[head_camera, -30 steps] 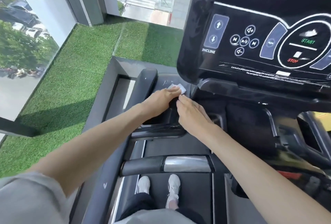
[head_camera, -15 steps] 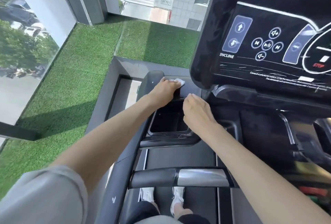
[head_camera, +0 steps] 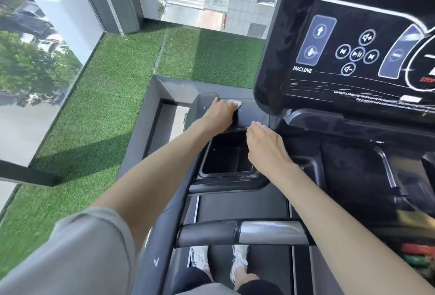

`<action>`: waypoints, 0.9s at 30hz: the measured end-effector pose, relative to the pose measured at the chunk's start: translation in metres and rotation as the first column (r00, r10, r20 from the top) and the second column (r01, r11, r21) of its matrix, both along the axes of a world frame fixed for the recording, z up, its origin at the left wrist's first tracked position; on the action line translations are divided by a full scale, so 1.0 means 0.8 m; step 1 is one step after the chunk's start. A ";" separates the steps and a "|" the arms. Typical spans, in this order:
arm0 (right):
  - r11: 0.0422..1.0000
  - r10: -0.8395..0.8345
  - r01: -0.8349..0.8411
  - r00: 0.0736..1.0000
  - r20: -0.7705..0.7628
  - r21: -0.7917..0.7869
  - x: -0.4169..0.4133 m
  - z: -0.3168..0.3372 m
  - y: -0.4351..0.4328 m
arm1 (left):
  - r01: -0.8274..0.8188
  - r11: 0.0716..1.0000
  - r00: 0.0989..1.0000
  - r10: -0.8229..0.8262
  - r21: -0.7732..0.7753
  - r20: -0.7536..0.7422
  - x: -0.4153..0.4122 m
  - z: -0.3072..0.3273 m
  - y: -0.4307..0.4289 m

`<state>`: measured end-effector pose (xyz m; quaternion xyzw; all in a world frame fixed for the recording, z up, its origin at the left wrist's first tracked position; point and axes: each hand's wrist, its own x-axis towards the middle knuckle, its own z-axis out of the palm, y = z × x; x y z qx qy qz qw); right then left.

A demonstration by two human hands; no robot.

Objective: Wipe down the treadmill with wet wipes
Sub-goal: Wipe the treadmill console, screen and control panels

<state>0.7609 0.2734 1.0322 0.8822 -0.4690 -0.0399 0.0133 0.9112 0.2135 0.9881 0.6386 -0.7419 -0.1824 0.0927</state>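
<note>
Now I am seeing left hand [head_camera: 220, 115] pressing wet wipe [head_camera: 235, 103] under spread fingers on treadmill ledge [head_camera: 253, 112], beyond cup pocket [head_camera: 226, 157]. Ledge is running rightward. Right hand [head_camera: 267, 145] is resting beside, loose, empty.

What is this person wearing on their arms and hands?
The left hand and right hand are bare: no gloves, rings or watch visible. The left arm has a light grey short sleeve; both forearms are uncovered.
</note>
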 end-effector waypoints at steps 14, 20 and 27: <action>0.998 0.006 -0.002 0.998 -0.068 0.069 -0.002 0.011 0.000 | 0.147 0.980 0.970 -0.169 -0.133 -0.174 -0.013 -0.002 0.032; 0.998 0.026 -0.024 0.999 -0.039 0.063 -0.007 0.010 0.001 | 0.133 0.985 0.986 -0.143 -0.105 -0.088 0.003 -0.004 0.024; 0.998 0.019 -0.016 0.998 -0.060 0.053 -0.009 0.007 0.001 | 0.270 0.954 0.943 -0.290 -0.131 -0.166 0.002 -0.006 0.054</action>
